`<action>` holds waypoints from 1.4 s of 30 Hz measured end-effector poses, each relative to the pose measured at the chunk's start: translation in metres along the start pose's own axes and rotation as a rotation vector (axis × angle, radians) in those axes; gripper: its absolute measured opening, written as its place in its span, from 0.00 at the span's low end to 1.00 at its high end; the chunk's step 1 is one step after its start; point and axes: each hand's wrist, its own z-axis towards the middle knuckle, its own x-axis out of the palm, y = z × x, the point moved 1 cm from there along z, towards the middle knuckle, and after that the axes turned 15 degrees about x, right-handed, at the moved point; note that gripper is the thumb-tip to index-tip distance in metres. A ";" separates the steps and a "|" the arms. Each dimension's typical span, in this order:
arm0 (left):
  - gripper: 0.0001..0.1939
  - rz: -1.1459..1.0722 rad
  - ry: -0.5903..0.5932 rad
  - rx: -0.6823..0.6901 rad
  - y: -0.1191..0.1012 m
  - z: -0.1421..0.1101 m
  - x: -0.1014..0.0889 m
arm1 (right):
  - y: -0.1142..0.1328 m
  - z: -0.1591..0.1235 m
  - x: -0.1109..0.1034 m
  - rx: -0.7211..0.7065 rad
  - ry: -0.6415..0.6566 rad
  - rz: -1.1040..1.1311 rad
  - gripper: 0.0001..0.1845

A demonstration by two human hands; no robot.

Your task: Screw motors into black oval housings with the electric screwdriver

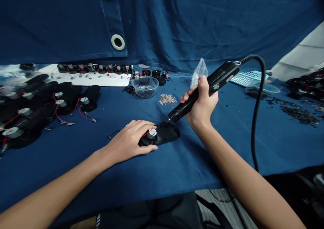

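My left hand (131, 139) lies over the near end of a black plastic housing (165, 134) on the blue cloth, fingers curled around it beside a small silver motor (152, 132) with a red wire. My right hand (201, 105) is wrapped around a black corded electric screwdriver (202, 91), tilted down to the left. Its bit tip (167, 122) touches the top edge of the housing.
A heap of small silver screws (167, 99) and a clear plastic bowl (145, 86) lie behind the housing. Several black housings with motors and red wires (37, 110) fill the left side. A clear bag (199, 72), a white tray (244, 78) and dark loose parts (296, 112) are on the right.
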 end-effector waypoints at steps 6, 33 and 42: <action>0.24 -0.010 -0.006 -0.015 0.000 0.001 0.001 | 0.003 -0.007 0.005 -0.039 0.004 -0.035 0.17; 0.24 -0.028 0.012 -0.044 0.002 -0.001 0.002 | 0.011 -0.007 0.005 -0.031 -0.029 -0.016 0.17; 0.30 -0.081 0.037 -0.159 0.004 -0.003 0.001 | 0.020 0.007 -0.006 0.149 -0.095 0.106 0.18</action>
